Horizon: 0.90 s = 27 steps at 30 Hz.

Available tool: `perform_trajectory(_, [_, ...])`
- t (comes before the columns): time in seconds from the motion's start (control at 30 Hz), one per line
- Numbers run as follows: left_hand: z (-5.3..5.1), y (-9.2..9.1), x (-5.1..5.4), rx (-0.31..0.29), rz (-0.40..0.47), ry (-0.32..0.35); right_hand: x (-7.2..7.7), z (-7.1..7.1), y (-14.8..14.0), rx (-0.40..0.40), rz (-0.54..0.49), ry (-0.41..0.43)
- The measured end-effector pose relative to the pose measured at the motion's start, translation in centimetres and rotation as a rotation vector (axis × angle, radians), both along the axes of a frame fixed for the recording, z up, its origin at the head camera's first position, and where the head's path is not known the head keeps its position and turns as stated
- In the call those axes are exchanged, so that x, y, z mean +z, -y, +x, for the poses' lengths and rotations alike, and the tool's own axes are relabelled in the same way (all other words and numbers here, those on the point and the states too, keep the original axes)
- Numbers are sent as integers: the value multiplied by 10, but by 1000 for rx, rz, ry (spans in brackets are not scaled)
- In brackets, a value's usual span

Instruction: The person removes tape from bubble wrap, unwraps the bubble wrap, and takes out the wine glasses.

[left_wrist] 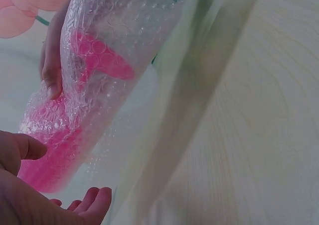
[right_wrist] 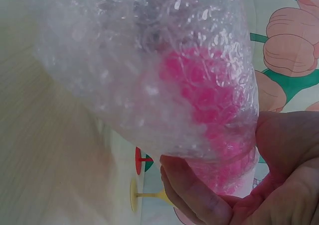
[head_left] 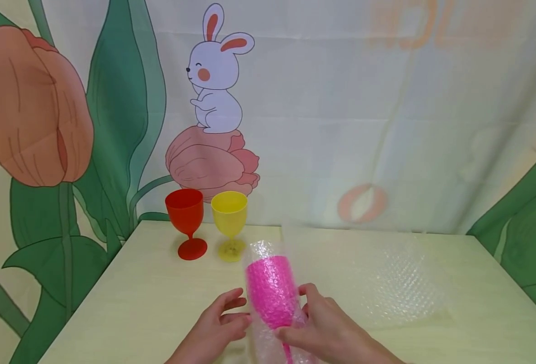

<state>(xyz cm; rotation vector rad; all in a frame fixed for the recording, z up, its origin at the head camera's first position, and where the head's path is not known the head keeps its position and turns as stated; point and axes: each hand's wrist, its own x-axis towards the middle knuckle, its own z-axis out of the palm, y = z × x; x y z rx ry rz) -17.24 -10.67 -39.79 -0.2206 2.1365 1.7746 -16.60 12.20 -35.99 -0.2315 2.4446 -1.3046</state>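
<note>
A pink goblet (head_left: 272, 292) wrapped in bubble wrap (head_left: 263, 248) is held above the front of the table. My right hand (head_left: 329, 323) grips it through the wrap near the stem, thumb in front and fingers on the far side. On its left, my left hand (head_left: 220, 323) is beside the wrap with fingers spread and loosely bent; in the left wrist view that hand (left_wrist: 30, 185) stands apart from the bundle. The goblet's pink base (left_wrist: 107, 60) shows through the wrap there. In the right wrist view the right hand (right_wrist: 269, 185) presses the wrap around the goblet.
A red goblet (head_left: 184, 207) and a yellow goblet (head_left: 230, 212) stand upright at the table's back left. A flat sheet of bubble wrap (head_left: 399, 283) lies on the right half of the table (head_left: 127, 293). Behind hangs a printed cloth (head_left: 304, 126) with a rabbit and tulips.
</note>
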Motion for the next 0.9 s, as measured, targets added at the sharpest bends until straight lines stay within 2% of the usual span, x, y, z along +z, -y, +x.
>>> perform_trajectory(0.17, [1, 0, -1, -15, 62, 1, -8, 0, 6, -18, -110, 94])
perform_trajectory(0.43, [-1, 1, 0, -1, 29, 33, -23, 0, 22, -29, -112, 58])
perform_trajectory(0.53, [0, 2, 0, 9, 0, 80, -28, 1, 28, -16, -112, 48])
perform_trajectory(0.67, [4, 4, 0, 9, -9, 157, -31, 4, 33, -34, -147, 131])
perform_trajectory(0.77, [8, 2, -2, 9, 34, 194, -34, 7, 35, -41, -184, 203])
perform_trajectory(0.9, [13, -1, -4, 0, 132, 206, -38, 11, 37, -19, -221, 235])
